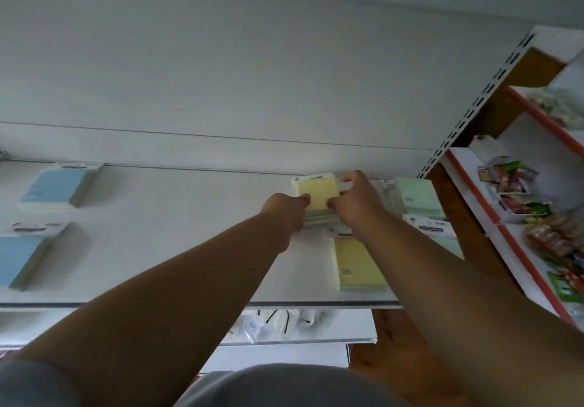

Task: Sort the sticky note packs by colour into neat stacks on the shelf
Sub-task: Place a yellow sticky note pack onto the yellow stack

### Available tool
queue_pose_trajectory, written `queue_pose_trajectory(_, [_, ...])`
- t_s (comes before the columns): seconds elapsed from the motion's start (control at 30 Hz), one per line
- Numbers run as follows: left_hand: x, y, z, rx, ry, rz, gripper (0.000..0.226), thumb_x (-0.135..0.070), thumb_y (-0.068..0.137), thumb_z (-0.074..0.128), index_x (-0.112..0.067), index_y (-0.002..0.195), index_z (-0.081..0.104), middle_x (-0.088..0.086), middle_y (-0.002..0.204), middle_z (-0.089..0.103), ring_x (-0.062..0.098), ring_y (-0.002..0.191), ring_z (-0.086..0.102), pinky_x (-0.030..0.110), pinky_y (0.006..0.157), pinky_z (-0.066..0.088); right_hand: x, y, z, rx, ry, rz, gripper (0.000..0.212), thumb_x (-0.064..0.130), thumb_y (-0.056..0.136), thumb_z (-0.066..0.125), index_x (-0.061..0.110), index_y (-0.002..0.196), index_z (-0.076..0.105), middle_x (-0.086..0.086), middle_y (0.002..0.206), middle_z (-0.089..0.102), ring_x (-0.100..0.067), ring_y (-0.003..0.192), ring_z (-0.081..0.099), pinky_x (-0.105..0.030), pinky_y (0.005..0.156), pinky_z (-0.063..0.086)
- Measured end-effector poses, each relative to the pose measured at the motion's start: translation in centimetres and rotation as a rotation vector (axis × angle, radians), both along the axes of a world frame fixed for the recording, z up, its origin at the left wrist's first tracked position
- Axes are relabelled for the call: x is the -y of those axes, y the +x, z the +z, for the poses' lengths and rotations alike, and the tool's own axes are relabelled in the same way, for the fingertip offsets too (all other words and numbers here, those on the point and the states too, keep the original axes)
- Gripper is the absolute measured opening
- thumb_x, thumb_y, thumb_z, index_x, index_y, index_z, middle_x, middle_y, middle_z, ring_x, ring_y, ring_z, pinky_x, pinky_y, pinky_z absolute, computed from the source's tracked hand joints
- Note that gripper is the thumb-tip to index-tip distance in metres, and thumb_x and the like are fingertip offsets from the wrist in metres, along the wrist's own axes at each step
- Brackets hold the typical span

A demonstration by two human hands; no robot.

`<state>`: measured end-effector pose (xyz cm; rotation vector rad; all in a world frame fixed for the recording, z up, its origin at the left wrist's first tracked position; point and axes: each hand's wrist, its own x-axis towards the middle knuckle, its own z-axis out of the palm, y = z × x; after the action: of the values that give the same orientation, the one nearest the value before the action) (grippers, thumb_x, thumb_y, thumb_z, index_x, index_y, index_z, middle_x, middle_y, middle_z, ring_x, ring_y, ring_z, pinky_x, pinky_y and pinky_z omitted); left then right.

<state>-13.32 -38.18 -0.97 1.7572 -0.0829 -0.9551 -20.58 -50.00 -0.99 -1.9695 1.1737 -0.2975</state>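
Two packs (52, 185) left on shelf (177, 242), stacks (360, 264) right.

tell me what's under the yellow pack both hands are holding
Under the top yellow pack held by the left hand and right hand sit more packs, edges pale greenish. The hands cover their sides, so their number is unclear.
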Motion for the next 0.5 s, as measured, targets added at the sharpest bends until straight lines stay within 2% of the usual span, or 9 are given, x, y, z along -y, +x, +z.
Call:
queue_pose_trajectory(0.07, [-2.0, 1.3, -0.2, -0.045, 0.013, 0.126, 0.026, -0.028, 0.088, 0.066, -0.002, 0.089, 0.059, 0.009, 0.074, 0.056, 0.023, 0.062, 0.057, 0.036, 0.076, 0.055, -2.5, 1.8, 0.2, 0.052, 0.003, 0.034, 0.061, 0.019, 0.07, 0.077, 0.023, 0.124, 0.05, 0.001, 0.096, 0.061, -0.016, 0.078, 0.059, -0.025, 0.057, 0.043])
queue_pose_trajectory(0.13, [-4.4, 2.8, -0.6, -0.074, 0.02, 0.205, 0.023, -0.024, 0.086, 0.069, -0.006, 0.081, 0.056, 0.01, 0.075, 0.059, 0.021, 0.059, 0.057, 0.037, 0.077, 0.056, -5.0, 3.7, 0.3, 0.103, 0.003, 0.068, 0.07, 0.021, 0.069, 0.077, 0.019, 0.133, 0.048, 0.0, 0.11, 0.06, -0.02, 0.094, 0.06, -0.032, 0.075, 0.051])
queue_pose_trajectory(0.2, [-7.3, 4.6, -1.1, -0.034, 0.016, 0.196, 0.018, -0.02, 0.087, 0.066, -0.003, 0.087, 0.06, 0.01, 0.08, 0.06, 0.022, 0.065, 0.057, 0.037, 0.076, 0.055, -7.7, 5.4, 0.4, 0.11, 0.047, 0.106, 0.076, 0.021, 0.068, 0.076, 0.016, 0.138, 0.047, -0.002, 0.12, 0.059, -0.022, 0.105, 0.06, -0.034, 0.083, 0.051])
queue_pose_trajectory(0.27, [-10.0, 6.2, -1.3, 0.133, 0.042, 0.124, 0.016, -0.017, 0.087, 0.061, -0.008, 0.101, 0.063, 0.006, 0.085, 0.059, 0.019, 0.068, 0.054, 0.028, 0.063, 0.047, -10.1, 6.5, 0.0, 0.102, 0.126, 0.131, 0.064, 0.02, 0.069, 0.074, 0.013, 0.129, 0.056, -0.004, 0.115, 0.064, -0.024, 0.1, 0.063, -0.036, 0.083, 0.053])
queue_pose_trajectory(0.33, [-12.8, 7.8, -1.7, 0.296, 0.064, 0.096, 0.027, -0.015, 0.086, 0.061, -0.015, 0.112, 0.059, -0.002, 0.088, 0.06, 0.012, 0.069, 0.055, 0.023, 0.053, 0.039, -12.7, 7.7, -0.6, 0.113, 0.206, 0.126, 0.036, 0.019, 0.073, 0.071, 0.013, 0.108, 0.065, -0.007, 0.102, 0.069, -0.026, 0.089, 0.066, -0.04, 0.077, 0.055])
queue_pose_trajectory(0.37, [-14.0, 8.3, -1.8, 0.356, 0.072, 0.081, 0.031, -0.013, 0.085, 0.062, -0.017, 0.115, 0.056, -0.004, 0.093, 0.06, 0.01, 0.074, 0.057, 0.024, 0.054, 0.041, -13.9, 8.2, -0.9, 0.134, 0.235, 0.118, 0.03, 0.019, 0.075, 0.068, 0.015, 0.104, 0.064, -0.006, 0.099, 0.069, -0.025, 0.087, 0.066, -0.038, 0.074, 0.055])
queue_pose_trajectory(0.43, [-15.9, 9.2, -2.2, 0.498, 0.087, 0.041, 0.037, -0.01, 0.083, 0.06, -0.017, 0.118, 0.05, -0.001, 0.107, 0.058, 0.015, 0.087, 0.06, 0.03, 0.068, 0.05, -16.1, 9.2, -1.3, 0.209, 0.21, 0.115, 0.039, 0.016, 0.077, 0.065, 0.02, 0.116, 0.059, 0.0, 0.102, 0.067, -0.019, 0.089, 0.065, -0.032, 0.07, 0.053])
queue_pose_trajectory(0.5, [-17.3, 10.1, -2.6, 0.672, 0.086, 0.009, 0.042, -0.009, 0.082, 0.058, -0.019, 0.12, 0.047, -0.002, 0.114, 0.053, 0.016, 0.097, 0.055, 0.032, 0.08, 0.048, -18.0, 9.9, -1.5, 0.306, 0.085, 0.142, 0.053, 0.012, 0.079, 0.065, 0.022, 0.129, 0.051, 0.005, 0.113, 0.063, -0.013, 0.097, 0.062, -0.027, 0.078, 0.052])
